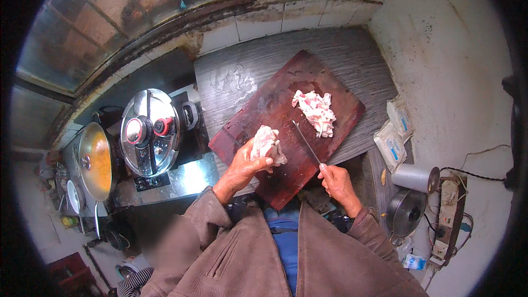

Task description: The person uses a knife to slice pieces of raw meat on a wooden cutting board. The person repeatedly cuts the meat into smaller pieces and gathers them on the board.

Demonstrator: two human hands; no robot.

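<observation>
My left hand [243,169] grips a chunk of pale pink raw meat [266,145] above the near left part of a reddish-brown cutting board [284,165]. In my right hand [337,183], at the board's near right edge, is a thin metal blade [306,141], seen nearly edge-on, its tip pointing up and left over the board. My fingers hide its handle. A pile of cut, whitish-pink meat pieces [317,111] lies on the right half of the board, beyond the blade's tip and apart from it. The board rests at a slant on a grey streaked countertop [231,66].
Left of the board, a steel pressure cooker [149,132] stands on the stove, beside a lidded wok [97,161]. At the right are white packets [390,144], a plastic roll [412,178], a dark lidded pot [406,212] and a power strip with cords [446,218].
</observation>
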